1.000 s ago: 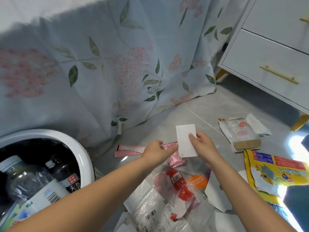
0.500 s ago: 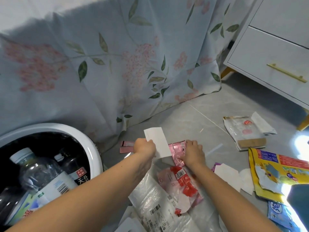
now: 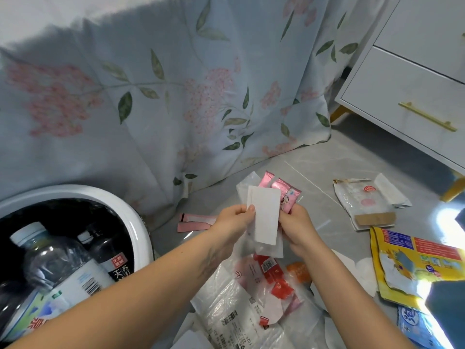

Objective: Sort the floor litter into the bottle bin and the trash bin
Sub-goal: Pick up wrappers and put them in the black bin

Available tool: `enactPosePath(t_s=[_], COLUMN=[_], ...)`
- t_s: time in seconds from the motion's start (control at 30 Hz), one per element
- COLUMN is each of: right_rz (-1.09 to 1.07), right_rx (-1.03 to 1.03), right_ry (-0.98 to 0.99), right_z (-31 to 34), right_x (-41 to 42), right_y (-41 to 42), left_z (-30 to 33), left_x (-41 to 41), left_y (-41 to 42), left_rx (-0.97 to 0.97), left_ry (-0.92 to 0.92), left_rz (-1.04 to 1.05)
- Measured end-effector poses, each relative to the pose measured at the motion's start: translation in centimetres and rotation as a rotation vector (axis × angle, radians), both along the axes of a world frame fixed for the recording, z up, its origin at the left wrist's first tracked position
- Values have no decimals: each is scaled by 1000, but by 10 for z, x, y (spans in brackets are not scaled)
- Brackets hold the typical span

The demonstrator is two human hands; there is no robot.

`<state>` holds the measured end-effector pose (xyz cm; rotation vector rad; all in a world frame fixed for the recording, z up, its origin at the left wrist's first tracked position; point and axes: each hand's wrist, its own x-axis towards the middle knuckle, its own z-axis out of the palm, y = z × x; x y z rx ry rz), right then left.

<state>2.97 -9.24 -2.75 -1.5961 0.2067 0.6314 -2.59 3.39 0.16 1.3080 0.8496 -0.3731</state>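
My left hand [image 3: 235, 219] pinches a white paper slip [image 3: 266, 214] held upright above the floor. My right hand [image 3: 298, 229] grips pink foil wrappers [image 3: 284, 191] and a clear wrapper just behind that slip. Both hands meet at the centre of the view. The white bottle bin [image 3: 130, 217] at the lower left holds several plastic bottles [image 3: 57, 263]. Below my hands lie clear plastic bags [image 3: 226, 313] and a red wrapper [image 3: 274, 278] on the grey floor. The trash bin is out of view.
A floral bedcover [image 3: 176, 96] hangs behind the litter. A white drawer cabinet [image 3: 412, 91] stands at the right. Pink strips [image 3: 193, 222], a torn white pouch [image 3: 362, 202], a yellow package [image 3: 412, 263] and a blue wrapper [image 3: 415, 323] lie on the floor.
My right hand went down to the floor, picked up the pink wrappers and rose again. My left hand kept the white slip and now holds it against the wrappers.
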Motion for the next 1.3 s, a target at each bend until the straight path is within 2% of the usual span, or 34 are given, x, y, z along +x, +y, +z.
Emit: enactPosePath(t_s=[0.1, 0.3, 0.47, 0.57, 0.73, 0.87, 1.0, 1.17, 1.3], right_rz=[10, 84, 266, 374, 623, 828, 1049, 1282, 1291], right_rx=[148, 368, 182, 201, 214, 165, 89, -126, -293], right_ry=[59, 166, -158, -187, -162, -108, -129, -258, -466], right_z=[24, 80, 147, 188, 229, 231, 227, 222, 218], right_x=[-8, -9, -26, -48, -111, -175, -231, -269, -275], right_y=[7, 14, 30, 53, 109, 152, 187, 223, 227], left_z=[7, 53, 114, 150, 185, 189, 182, 153, 115], left_x=[1, -6, -37, -75, -171, -258, -332, -410, -453], left_y=[4, 21, 44, 62, 104, 131, 145, 183, 226], left_rx=[-51, 145, 93, 36, 63, 213, 230, 273, 248], left_ry=[-125, -282, -331, -367, -465, -411, -328, -168, -75], left_rz=[30, 164, 174, 144, 290, 402, 520, 745, 955])
